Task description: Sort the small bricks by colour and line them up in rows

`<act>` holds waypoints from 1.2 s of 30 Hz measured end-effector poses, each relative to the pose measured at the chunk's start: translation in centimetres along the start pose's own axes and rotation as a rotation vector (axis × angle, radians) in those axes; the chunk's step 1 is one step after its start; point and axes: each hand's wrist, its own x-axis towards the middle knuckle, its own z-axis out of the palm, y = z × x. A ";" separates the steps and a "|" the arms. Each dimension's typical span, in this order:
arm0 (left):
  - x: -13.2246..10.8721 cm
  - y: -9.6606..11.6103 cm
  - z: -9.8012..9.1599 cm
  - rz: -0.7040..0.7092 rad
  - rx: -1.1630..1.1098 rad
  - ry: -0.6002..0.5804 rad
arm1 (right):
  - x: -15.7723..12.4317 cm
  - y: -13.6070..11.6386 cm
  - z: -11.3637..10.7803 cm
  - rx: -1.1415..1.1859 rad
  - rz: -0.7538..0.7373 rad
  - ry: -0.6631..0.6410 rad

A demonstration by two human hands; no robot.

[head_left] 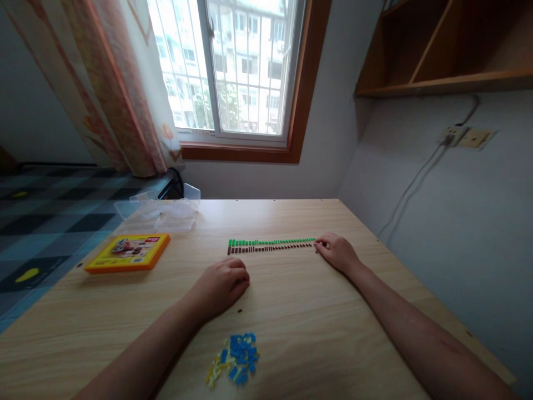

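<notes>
Two long rows of small bricks run side by side across the table: a green row [266, 242] behind and a dark brown row [262, 249] in front. At the right end of these rows is my right hand [336, 251], thumb and fingertips pinched together against the tabletop; what they hold, if anything, is too small to make out. A tiny brown brick [316, 252] lies just below those fingertips. My left hand [227, 280] rests on the table in front of the rows' left end, its fingers curled in and their inner side hidden. Nearer me lies another loose brown brick [240, 310].
A loose pile of blue bricks [244, 353] and yellow bricks [216, 368] lies near the table's front. An orange-yellow box [129, 253] sits at the left, with clear plastic trays [175, 214] behind it. A wall with a cord [410, 186] borders the table's right side.
</notes>
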 end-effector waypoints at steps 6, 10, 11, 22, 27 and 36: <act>0.1 0.0 0.0 0.011 0.001 0.011 | 0.0 0.1 0.2 -0.029 -0.012 -0.023; 0.1 0.1 0.0 -0.003 0.000 -0.001 | -0.1 0.2 0.0 0.012 -0.041 -0.015; 0.1 0.1 0.0 -0.005 0.002 -0.003 | -0.2 0.2 -0.1 0.022 -0.046 -0.006; 0.1 0.0 0.0 0.030 0.021 0.008 | -0.6 0.2 -0.2 -0.001 -0.083 -0.049; 0.2 0.0 0.0 0.031 0.042 -0.011 | -0.7 0.2 -0.3 0.032 -0.076 -0.032; 0.2 -0.1 0.1 0.033 0.046 -0.017 | -0.6 0.2 -0.2 -0.010 -0.084 -0.051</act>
